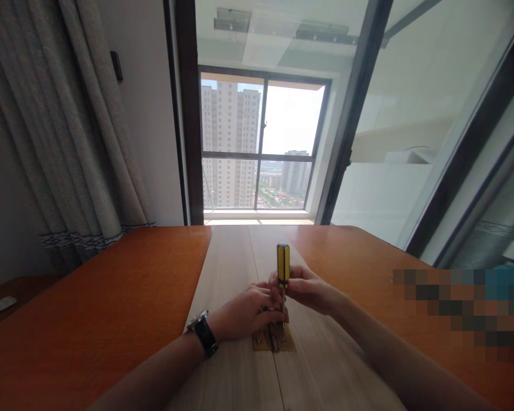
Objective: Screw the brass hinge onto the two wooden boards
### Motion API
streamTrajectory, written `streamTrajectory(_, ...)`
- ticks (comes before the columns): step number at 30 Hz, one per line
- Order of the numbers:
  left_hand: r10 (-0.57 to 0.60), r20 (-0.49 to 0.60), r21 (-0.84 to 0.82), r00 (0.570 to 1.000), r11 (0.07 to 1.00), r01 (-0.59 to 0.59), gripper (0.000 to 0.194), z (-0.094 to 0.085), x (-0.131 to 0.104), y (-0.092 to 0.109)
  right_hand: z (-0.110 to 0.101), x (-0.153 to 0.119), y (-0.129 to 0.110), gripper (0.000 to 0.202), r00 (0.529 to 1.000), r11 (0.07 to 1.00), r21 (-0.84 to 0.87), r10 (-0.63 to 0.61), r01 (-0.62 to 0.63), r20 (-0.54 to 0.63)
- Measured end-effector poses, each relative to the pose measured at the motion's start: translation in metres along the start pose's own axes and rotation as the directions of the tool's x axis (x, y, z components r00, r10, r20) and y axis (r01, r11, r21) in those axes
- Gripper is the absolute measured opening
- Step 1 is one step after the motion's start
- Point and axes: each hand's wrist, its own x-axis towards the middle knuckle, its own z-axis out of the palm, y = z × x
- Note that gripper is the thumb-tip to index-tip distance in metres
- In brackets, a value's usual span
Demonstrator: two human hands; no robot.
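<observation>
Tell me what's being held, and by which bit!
A screwdriver: the right hand holds the lower end of its yellow-and-black handle. The left hand is by the metal shaft; whether it grips anything can't be told.

On the left hangs a grey curtain (98, 131), which has a dark patterned band near its hem. The desk (154, 291) is orange-brown. Beyond its far edge there is a dark-framed window (260, 155), and through it a tall pale building (229, 142) is seen.
</observation>
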Motion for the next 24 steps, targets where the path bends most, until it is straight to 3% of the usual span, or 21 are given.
streamTrajectory(13,-0.015,-0.016,-0.035,1.0,0.999,0.014,0.019,0.0007,-0.0012,-0.0005,0.0037,0.0025,0.0007,0.033,0.998,0.998,-0.02,-0.05,0.051,0.048)
streamTrajectory(24,0.001,-0.002,0.028,1.0,1.0,-0.001,0.026,0.0011,0.0006,0.0006,0.0037,0.0015,0.0012,0.035,0.997,0.998,0.049,-0.04,0.044,-0.068)
